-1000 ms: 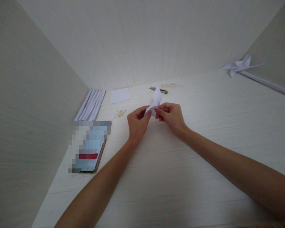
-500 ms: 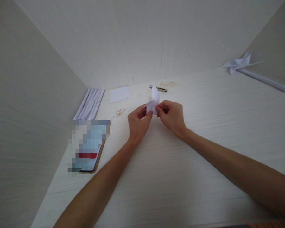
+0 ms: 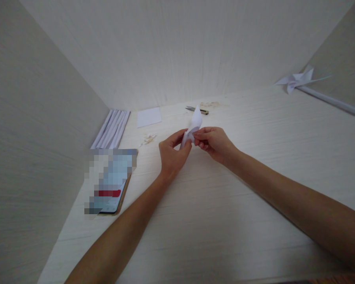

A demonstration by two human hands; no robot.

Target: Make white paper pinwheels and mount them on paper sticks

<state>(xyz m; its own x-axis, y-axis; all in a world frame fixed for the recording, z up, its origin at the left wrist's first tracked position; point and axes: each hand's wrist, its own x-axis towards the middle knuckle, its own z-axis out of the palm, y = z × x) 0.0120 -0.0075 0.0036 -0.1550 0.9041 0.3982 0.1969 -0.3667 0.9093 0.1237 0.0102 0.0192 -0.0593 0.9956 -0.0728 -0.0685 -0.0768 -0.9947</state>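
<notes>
My left hand (image 3: 172, 154) and my right hand (image 3: 213, 142) meet above the middle of a pale wooden table (image 3: 254, 165). Between their fingertips they pinch a small folded piece of white paper (image 3: 194, 121), whose pointed flap sticks up and leans slightly to the right. Thumb and forefinger of each hand close on the paper's lower part, which my fingers partly hide. Both forearms reach in from the bottom of the view.
A phone (image 3: 112, 181) lies at the left, with a stack of white paper strips (image 3: 111, 128) behind it. A white paper square (image 3: 149, 117), small scraps (image 3: 149, 138) and a small cutter (image 3: 198, 110) lie near the back wall. A paper pinwheel on a stick (image 3: 298, 80) rests at the right.
The paper's flap has turned between my fingers, from upright to leaning right. My right hand has rotated slightly. Both hands stay in the same place over the table.
</notes>
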